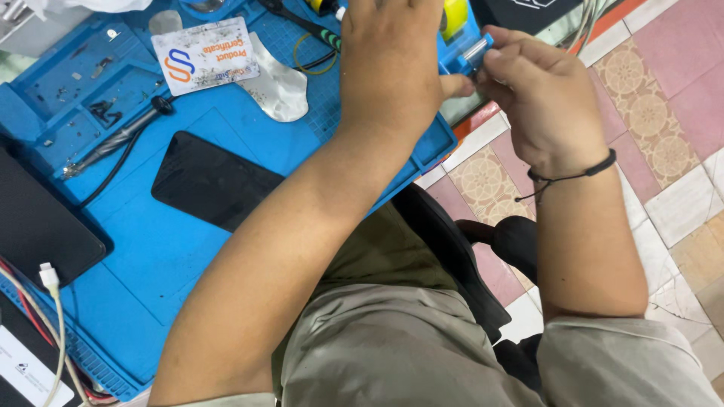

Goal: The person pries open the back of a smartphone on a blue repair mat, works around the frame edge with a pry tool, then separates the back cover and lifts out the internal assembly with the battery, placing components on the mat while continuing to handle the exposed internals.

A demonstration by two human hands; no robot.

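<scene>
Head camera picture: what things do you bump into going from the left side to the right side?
White cable plug → black phone → left hand → small blue part → right hand → patterned floor tiles.

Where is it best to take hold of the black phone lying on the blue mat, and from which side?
Take the phone by its two long edges, coming from above. It lies flat and face up on the mat, with bare mat along both edges, so fingers can close across its narrow width.
</scene>
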